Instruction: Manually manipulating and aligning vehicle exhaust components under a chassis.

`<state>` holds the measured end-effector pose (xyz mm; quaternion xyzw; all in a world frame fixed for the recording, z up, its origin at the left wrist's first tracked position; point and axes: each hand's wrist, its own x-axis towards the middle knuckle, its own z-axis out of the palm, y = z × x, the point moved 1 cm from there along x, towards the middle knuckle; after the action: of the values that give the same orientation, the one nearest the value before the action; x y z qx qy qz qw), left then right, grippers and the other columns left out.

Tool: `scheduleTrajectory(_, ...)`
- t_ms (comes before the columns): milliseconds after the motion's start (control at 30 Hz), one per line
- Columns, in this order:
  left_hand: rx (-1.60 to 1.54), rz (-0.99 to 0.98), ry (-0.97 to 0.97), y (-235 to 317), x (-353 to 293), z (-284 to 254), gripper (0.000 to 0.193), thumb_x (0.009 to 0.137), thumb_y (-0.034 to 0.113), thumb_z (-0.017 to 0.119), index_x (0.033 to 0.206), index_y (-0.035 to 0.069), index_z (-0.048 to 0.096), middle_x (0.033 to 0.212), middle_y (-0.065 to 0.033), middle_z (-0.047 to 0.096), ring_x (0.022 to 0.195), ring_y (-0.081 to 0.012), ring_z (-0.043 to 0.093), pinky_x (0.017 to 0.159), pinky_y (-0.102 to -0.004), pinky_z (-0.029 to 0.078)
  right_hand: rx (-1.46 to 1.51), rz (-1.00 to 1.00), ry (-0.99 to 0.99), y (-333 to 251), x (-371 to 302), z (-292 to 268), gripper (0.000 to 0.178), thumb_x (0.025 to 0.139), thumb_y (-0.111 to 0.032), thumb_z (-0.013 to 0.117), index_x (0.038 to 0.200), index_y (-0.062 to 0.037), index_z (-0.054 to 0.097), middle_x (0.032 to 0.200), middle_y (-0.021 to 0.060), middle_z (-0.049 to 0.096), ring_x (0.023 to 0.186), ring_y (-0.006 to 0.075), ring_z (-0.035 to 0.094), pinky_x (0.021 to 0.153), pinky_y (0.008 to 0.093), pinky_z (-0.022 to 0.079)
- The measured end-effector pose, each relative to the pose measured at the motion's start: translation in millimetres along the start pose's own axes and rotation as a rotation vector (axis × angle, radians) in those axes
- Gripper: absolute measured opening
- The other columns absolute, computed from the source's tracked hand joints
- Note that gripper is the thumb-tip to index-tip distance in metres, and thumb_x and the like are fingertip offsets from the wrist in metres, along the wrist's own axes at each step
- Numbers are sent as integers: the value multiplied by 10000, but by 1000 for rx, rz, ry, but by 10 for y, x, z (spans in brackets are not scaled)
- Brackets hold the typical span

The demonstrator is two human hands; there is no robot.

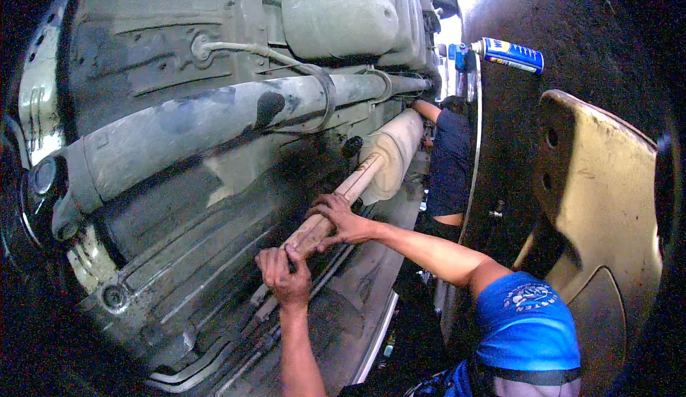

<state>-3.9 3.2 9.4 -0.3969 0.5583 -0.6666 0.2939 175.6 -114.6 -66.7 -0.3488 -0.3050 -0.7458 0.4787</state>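
A light-coloured exhaust pipe [357, 180] slants along the car's underside and runs into a rounded muffler [401, 147] at its far end. My left hand [284, 275] is closed at the pipe's near end, its fingers curled and the thumb against it. Farther up, my right hand [339, 218] grips the same pipe, with fingers over the top and the thumb below. Between the hands, a wider stretch of pipe shows. Near the muffler's far end, a co-worker in a dark shirt [450, 157] reaches up with one arm; that hand is partly hidden.
A long thick grey tube [207, 118] crosses the underside above the exhaust, below a bulging tank [339, 11]. Thin lines [321, 283] run below the pipe. On the right are a blue spray can [511, 55] and a large beige panel with holes [607, 175].
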Motion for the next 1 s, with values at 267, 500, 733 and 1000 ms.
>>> scheduleTrajectory(267, 1, 27, 35, 60, 114, 10, 147, 866, 29, 556, 725, -2, 532, 707, -151, 492, 700, -325, 494, 684, -438, 395, -64, 33, 15, 87, 12, 29, 879, 646, -617, 782, 1323, -135, 492, 1388, 192, 379, 1354, 407, 271, 1136, 546, 133)
scheduleTrajectory(500, -12, 96, -12, 59, 112, -17, 144, 854, 21, 567, 718, -2, 528, 694, -146, 490, 686, -320, 499, 675, -434, 396, 8, 19, 8, 2, 21, -55, 918, 621, -642, 783, 1342, -164, 476, 1402, 224, 355, 1351, 454, 238, 1136, 574, 115)
scheduleTrajectory(733, -8, 40, 39, 112, 180, 12, 161, 853, 30, 569, 702, 4, 518, 693, -145, 489, 686, -316, 497, 672, -428, 397, 11, 3, 43, 7, 30, -89, 868, 620, -594, 808, 1308, -154, 513, 1372, 181, 390, 1318, 391, 310, 1118, 514, 201)
scheduleTrajectory(1000, 1, 8, -12, 67, 136, 6, 178, 861, 36, 564, 695, 5, 511, 694, -150, 494, 695, -321, 496, 683, -432, 397, -48, -8, 31, 75, 31, -4, 881, 641, -613, 784, 1323, -141, 489, 1388, 193, 373, 1357, 401, 266, 1147, 539, 123)
